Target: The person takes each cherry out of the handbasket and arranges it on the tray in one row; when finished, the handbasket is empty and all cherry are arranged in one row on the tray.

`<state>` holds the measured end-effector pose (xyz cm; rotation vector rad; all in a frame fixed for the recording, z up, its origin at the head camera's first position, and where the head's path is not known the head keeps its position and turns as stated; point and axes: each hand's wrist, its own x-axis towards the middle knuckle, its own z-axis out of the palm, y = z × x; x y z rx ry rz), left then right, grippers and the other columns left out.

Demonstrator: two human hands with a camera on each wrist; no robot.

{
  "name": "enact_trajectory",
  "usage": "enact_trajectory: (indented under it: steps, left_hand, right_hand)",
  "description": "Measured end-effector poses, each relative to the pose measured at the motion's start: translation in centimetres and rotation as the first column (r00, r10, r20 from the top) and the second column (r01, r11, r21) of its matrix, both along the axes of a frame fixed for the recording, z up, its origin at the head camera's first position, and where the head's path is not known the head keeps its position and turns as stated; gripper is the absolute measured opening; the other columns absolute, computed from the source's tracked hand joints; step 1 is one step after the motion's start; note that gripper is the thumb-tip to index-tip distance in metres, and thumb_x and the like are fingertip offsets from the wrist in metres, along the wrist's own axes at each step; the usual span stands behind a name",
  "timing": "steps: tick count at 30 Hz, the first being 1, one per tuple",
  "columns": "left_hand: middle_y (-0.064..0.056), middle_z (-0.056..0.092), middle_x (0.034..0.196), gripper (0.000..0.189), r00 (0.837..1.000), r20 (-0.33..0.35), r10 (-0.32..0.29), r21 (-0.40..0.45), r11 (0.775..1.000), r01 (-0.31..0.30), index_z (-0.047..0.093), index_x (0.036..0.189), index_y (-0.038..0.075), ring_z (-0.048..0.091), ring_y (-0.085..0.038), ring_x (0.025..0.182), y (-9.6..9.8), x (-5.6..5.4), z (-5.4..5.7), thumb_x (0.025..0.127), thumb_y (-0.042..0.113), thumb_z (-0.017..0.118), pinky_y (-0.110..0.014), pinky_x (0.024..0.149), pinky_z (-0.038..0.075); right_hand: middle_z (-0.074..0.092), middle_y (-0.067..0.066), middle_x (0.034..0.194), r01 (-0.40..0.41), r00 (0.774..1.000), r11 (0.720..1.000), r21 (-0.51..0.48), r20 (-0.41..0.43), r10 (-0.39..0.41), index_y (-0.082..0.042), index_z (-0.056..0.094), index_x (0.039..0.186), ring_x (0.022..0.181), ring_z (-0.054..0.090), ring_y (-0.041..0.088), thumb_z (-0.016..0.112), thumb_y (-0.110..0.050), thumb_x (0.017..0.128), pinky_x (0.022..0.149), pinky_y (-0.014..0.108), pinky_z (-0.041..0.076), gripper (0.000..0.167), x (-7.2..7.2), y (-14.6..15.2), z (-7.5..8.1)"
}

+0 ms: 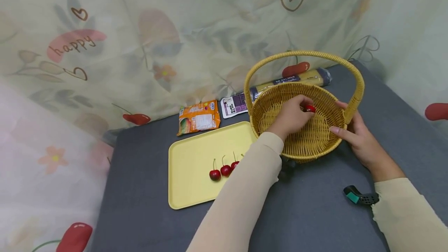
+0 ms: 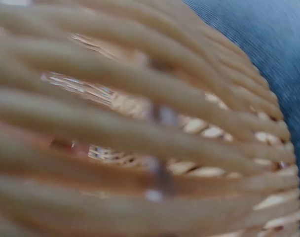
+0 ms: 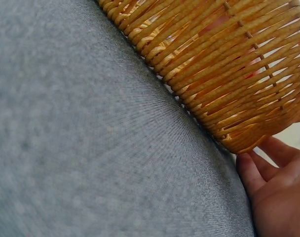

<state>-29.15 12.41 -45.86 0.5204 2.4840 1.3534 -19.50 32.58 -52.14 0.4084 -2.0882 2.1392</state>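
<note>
A round wicker basket [image 1: 311, 143] with a tall arched handle stands on the right part of the table. My left hand [image 1: 292, 116] reaches down inside it and pinches a red cherry [image 1: 309, 108]. Fingers and thumb of my right hand [image 1: 364, 145] hold the basket's right side, near the foot of the handle. In the right wrist view, the right fingertips touch the basket's woven wall [image 3: 214, 74]. Close, blurred wicker strands [image 2: 115, 108] fill most of the left wrist view, where the left hand is mostly hidden.
Several stemmed cherries [image 1: 225, 170] lie on a yellow tray [image 1: 189, 158], partly covered by the left sleeve. Behind stand an orange snack packet [image 1: 199, 118], a purple-and-white packet [image 1: 234, 105] and a long yellow package [image 1: 311, 77]. A black strap [image 1: 360, 196] shows beside the right sleeve.
</note>
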Motion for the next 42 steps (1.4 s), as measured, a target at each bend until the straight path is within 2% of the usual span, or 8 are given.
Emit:
enact_trajectory:
  steps: [6, 9, 16, 22, 28, 32, 42]
  left_hand:
    - [0.010, 0.067, 0.109, 0.024, 0.999, 0.030, 0.017, 0.170, 0.985, -0.022, 0.076, 0.127, 0.013, 0.064, -0.008, 0.094, -0.7, 0.4, 0.9, 0.103, 0.009, 0.078, -0.023, 0.078, 0.054]
    - [0.010, 0.068, 0.108, 0.025, 0.999, 0.034, 0.015, 0.218, 0.976, -0.022, 0.076, 0.125, 0.014, 0.065, -0.008, 0.093, -1.0, 0.7, 1.5, 0.101, 0.007, 0.079, -0.023, 0.075, 0.056]
    - [0.009, 0.067, 0.110, 0.027, 1.000, 0.022, -0.003, 0.257, 0.966, -0.003, 0.074, 0.123, 0.015, 0.066, -0.007, 0.094, -2.3, 1.3, 2.0, 0.099, 0.007, 0.082, -0.021, 0.077, 0.057]
    - [0.010, 0.069, 0.114, 0.031, 0.999, 0.028, -0.025, 0.301, 0.954, 0.015, 0.075, 0.129, 0.017, 0.067, -0.008, 0.096, -4.2, 2.0, 2.4, 0.100, 0.009, 0.082, -0.023, 0.078, 0.058]
    - [0.008, 0.070, 0.117, 0.034, 0.999, 0.016, -0.035, 0.360, 0.932, 0.027, 0.076, 0.134, 0.016, 0.068, -0.012, 0.101, -6.6, 3.0, 2.8, 0.100, 0.010, 0.082, -0.026, 0.081, 0.059]
    - [0.009, 0.070, 0.119, 0.035, 0.999, 0.008, -0.046, 0.412, 0.911, 0.039, 0.076, 0.135, 0.017, 0.069, -0.013, 0.103, -8.1, 3.8, 3.2, 0.101, 0.011, 0.081, -0.029, 0.081, 0.060]
    - [0.007, 0.068, 0.126, 0.037, 0.999, -0.025, -0.045, 0.466, 0.884, 0.051, 0.075, 0.137, 0.017, 0.070, -0.019, 0.101, -11.7, 5.9, 3.3, 0.101, 0.010, 0.081, -0.033, 0.086, 0.061]
  right_hand:
    - [0.029, 0.022, 0.164, -0.012, 1.000, 1.000, -0.003, -0.003, 0.012, -0.014, 0.024, 0.172, 0.138, 0.047, 0.022, 0.055, 0.007, 0.108, 0.099, 0.018, 0.045, 0.074, -0.2, -0.1, 0.0]
    - [0.029, 0.021, 0.164, -0.012, 1.000, 1.000, -0.011, -0.004, 0.012, -0.014, 0.024, 0.172, 0.139, 0.046, 0.022, 0.054, 0.008, 0.108, 0.099, 0.018, 0.044, 0.074, -0.1, -0.1, 0.0]
    - [0.030, 0.019, 0.163, 0.001, 1.000, 1.000, -0.002, -0.002, -0.001, -0.015, 0.026, 0.172, 0.140, 0.044, 0.023, 0.055, 0.007, 0.107, 0.101, 0.018, 0.042, 0.074, -0.1, -0.1, 0.0]
    - [0.030, 0.019, 0.163, -0.004, 1.000, 1.000, -0.025, -0.012, 0.004, -0.016, 0.026, 0.172, 0.140, 0.044, 0.023, 0.054, 0.009, 0.108, 0.100, 0.018, 0.041, 0.074, 0.1, -0.1, -0.1]
    - [0.030, 0.019, 0.162, -0.008, 1.000, 0.999, -0.037, -0.020, 0.007, -0.015, 0.027, 0.172, 0.138, 0.046, 0.021, 0.054, 0.010, 0.108, 0.100, 0.018, 0.042, 0.074, 0.1, -0.1, -0.2]
    - [0.027, 0.019, 0.164, 0.001, 1.000, 1.000, -0.027, -0.010, -0.001, -0.016, 0.026, 0.172, 0.139, 0.044, 0.021, 0.055, 0.009, 0.108, 0.100, 0.018, 0.040, 0.074, 0.0, -0.1, -0.1]
    - [0.028, 0.018, 0.162, -0.005, 1.000, 0.999, -0.034, -0.016, 0.005, -0.015, 0.026, 0.172, 0.138, 0.045, 0.021, 0.054, 0.009, 0.108, 0.100, 0.018, 0.040, 0.074, 0.1, -0.2, -0.1]
